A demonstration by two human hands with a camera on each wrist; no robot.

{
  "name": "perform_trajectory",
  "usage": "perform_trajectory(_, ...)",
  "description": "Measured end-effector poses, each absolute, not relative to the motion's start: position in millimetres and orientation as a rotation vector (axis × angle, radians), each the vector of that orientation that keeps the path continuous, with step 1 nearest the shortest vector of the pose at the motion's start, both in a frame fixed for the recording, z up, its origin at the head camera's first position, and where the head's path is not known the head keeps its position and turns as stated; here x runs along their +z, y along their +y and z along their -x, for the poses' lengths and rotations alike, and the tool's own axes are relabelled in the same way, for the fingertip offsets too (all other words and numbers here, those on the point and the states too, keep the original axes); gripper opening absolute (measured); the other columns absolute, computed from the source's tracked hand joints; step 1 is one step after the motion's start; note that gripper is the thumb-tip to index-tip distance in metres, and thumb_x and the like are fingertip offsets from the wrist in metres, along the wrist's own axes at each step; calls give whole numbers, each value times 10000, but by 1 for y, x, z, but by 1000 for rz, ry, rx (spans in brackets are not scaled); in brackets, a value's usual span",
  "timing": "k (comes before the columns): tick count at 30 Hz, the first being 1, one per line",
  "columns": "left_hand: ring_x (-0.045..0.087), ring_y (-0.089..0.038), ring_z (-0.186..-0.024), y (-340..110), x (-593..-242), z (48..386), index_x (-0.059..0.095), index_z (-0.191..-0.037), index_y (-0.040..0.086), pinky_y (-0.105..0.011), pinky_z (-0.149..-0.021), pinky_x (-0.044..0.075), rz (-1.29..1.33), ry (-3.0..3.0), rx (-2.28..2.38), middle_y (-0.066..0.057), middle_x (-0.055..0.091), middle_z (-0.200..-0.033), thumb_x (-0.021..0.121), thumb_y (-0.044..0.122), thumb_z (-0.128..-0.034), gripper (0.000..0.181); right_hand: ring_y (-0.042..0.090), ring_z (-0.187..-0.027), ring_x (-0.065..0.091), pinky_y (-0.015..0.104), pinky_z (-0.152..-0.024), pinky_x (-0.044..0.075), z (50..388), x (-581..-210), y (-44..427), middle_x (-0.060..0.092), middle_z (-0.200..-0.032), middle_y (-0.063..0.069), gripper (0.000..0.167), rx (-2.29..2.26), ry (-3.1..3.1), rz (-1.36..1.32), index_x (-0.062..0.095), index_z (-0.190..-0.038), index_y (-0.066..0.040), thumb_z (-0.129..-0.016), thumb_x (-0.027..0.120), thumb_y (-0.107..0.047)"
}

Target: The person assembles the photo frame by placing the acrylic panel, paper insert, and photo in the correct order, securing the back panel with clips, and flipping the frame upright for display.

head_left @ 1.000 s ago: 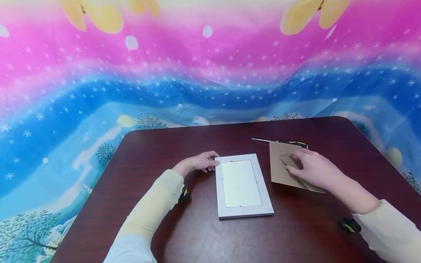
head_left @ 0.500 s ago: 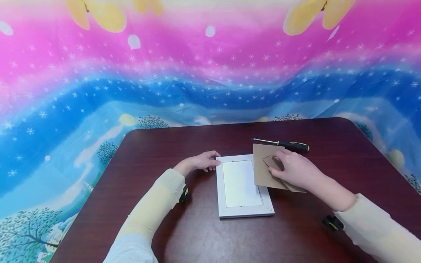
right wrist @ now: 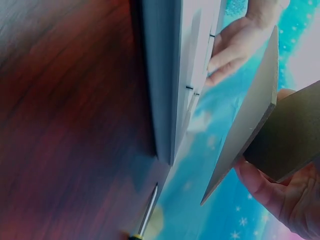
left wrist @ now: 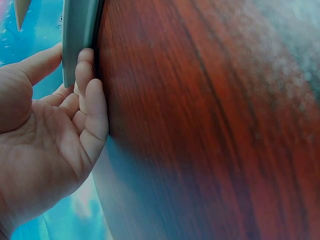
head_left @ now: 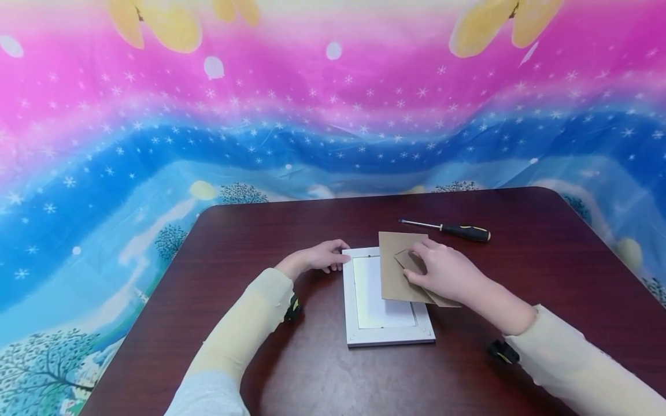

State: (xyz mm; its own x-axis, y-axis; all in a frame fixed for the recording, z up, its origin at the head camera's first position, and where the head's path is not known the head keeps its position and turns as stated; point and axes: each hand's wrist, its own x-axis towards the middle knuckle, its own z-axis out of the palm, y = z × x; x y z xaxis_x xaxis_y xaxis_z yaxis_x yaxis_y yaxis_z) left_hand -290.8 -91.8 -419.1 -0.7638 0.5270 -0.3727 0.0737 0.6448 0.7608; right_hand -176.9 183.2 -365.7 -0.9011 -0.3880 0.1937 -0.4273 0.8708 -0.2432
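Observation:
A white picture frame [head_left: 390,335] lies face down on the table, its back opening showing a pale panel. My left hand [head_left: 321,256] grips its far left corner; in the left wrist view the thumb is on one side of the frame edge [left wrist: 80,35] and the fingers are on the other. Above the frame's right half, my right hand [head_left: 448,269] holds a brown backing board [head_left: 393,284] by its folding stand leg. The right wrist view shows that board [right wrist: 247,122] tilted and apart from the frame, with the thumb against the leg [right wrist: 287,137].
A screwdriver [head_left: 465,232] with a black and yellow handle lies behind the board on the dark wooden table [head_left: 250,231]. Small dark tabs [right wrist: 189,88] stick out at the frame's opening. A printed cloth [head_left: 333,127] hangs behind the table.
My right hand has carried the backing board leftward from beside the frame to over its right half, uncovering the screwdriver. The left hand and the frame have stayed in place.

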Motion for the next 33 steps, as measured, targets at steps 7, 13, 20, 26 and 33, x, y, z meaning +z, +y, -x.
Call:
perform_trajectory(7,537,-192,-748,-92,-419,289,508,-1265,65,-290,-642,470,-462,2292,1022,-88,594,-861,572,240,-997,327,166,-750,612,360,-660,542,172,-374,169,626,-942,81,396,391,-2902,-707,648,-1092,-26,-810,782,-270)
perform_trajectory(13,532,-186,-741,-93,-420,289,502,-1259,58,-283,-632,465,-472,2286,1041,-87,586,-857,564,226,-1000,314,107,-633,507,283,-565,482,167,-385,157,570,-847,21,378,362,-2878,-779,639,-1041,-38,-799,786,-288)
perform_trajectory(20,529,-178,-730,-91,-420,288,500,-1266,52,-276,-617,456,-467,2287,1050,-84,584,-847,550,211,-1007,308,109,-632,499,290,-560,468,163,-391,149,570,-841,21,349,336,-2857,-828,639,-1034,-48,-806,776,-273)
perform_trajectory(26,521,-168,-717,-90,-419,287,495,-1276,42,-269,-604,449,-470,2289,1053,-80,579,-836,544,202,-1009,315,109,-632,489,287,-560,463,162,-393,146,572,-842,22,355,336,-2851,-843,639,-1025,-47,-804,775,-289)
perform_trajectory(33,523,-178,-724,-90,-419,288,494,-1274,42,-276,-609,451,-472,2294,1050,-85,579,-838,549,201,-1006,316,105,-625,473,283,-557,450,165,-397,143,554,-821,5,351,348,-2857,-844,635,-1019,-53,-807,773,-295)
